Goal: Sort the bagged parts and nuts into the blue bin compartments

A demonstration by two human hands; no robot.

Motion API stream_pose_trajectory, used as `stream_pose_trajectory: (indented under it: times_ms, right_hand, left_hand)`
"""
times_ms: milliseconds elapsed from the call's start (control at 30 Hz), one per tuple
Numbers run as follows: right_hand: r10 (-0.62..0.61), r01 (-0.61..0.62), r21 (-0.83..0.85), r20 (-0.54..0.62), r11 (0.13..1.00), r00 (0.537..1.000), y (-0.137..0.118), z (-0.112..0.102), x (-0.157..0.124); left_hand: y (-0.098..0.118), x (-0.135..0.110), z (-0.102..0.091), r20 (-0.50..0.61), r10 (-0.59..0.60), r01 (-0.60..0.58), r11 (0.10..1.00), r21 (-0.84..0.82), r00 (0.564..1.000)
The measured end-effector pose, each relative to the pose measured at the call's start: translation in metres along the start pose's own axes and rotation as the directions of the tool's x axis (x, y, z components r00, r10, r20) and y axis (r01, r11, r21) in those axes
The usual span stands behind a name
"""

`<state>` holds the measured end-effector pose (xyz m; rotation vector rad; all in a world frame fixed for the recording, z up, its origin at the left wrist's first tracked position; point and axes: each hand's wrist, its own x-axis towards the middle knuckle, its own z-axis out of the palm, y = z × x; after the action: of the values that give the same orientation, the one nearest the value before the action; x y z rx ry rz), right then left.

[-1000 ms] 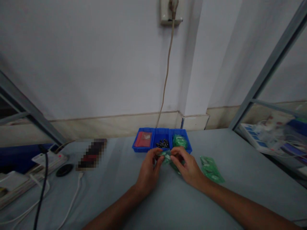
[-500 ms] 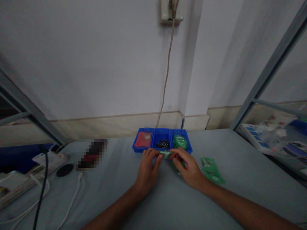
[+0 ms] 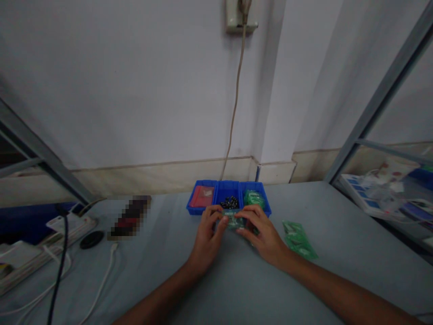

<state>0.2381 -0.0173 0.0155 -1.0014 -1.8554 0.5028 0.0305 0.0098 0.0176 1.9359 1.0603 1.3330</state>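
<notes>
Both hands meet just in front of a blue three-compartment tray [image 3: 267, 206] on a grey table [image 3: 237, 289]. My left hand [image 3: 207, 237] and my right hand [image 3: 262, 232] pinch a small green plastic bag [image 3: 234, 220] between their fingertips. The tray's left compartment holds a red bag [image 3: 202, 197], the middle one small black parts [image 3: 230, 202], the right one green bags [image 3: 253, 197]. To the right of my right hand, several more green bags [image 3: 299, 239] lie flat on the table.
A cable [image 3: 235, 99] runs down the wall from a socket [image 3: 238, 18] to behind the tray. At the left lie a power strip [image 3: 69, 224], a black disc [image 3: 90, 240] and white and black cords [image 3: 101, 282]. Metal frame bars stand at both sides; cluttered shelves [image 3: 389, 194] sit at the right.
Both hands have moved slightly away from me, toward the tray, and turned the green bag between the fingertips. Everything else stays where it was.
</notes>
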Motion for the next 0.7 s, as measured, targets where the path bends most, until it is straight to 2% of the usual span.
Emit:
stream_pose_trajectory:
  times_ms: [167,333,433,567,633,700]
  right_hand:
    - [-0.019,0.017,-0.016,-0.115,1.0,0.993,0.002,0.0,0.001]
    - [0.203,-0.188,0.125,-0.114,0.974,0.973,0.005,0.002,-0.001]
    - [0.25,-0.227,0.181,-0.114,0.957,0.962,0.005,0.005,-0.002]
    - [0.228,-0.216,0.215,-0.033,0.952,0.973,0.001,0.004,-0.003]
    - [0.217,-0.215,0.191,0.009,0.958,0.976,-0.001,0.003,-0.003]
    - [0.191,-0.189,0.139,0.0,0.972,0.982,-0.002,0.002,-0.004]
  left_hand:
    - [0.008,-0.004,-0.003,0.094,0.049,-0.047,0.999,-0.019,0.994]
    - [0.012,-0.011,-0.003,0.176,0.202,-0.21,0.977,0.033,0.964]
    - [0.01,-0.012,0.0,0.191,0.238,-0.261,0.96,0.102,0.952]
    - [0.007,-0.009,0.001,0.136,0.195,-0.217,0.961,0.17,0.971]
    - [0.007,-0.007,0.001,0.085,0.148,-0.161,0.972,0.171,0.985]
    - [0.007,-0.006,0.001,0.054,0.081,-0.088,0.987,0.138,0.995]
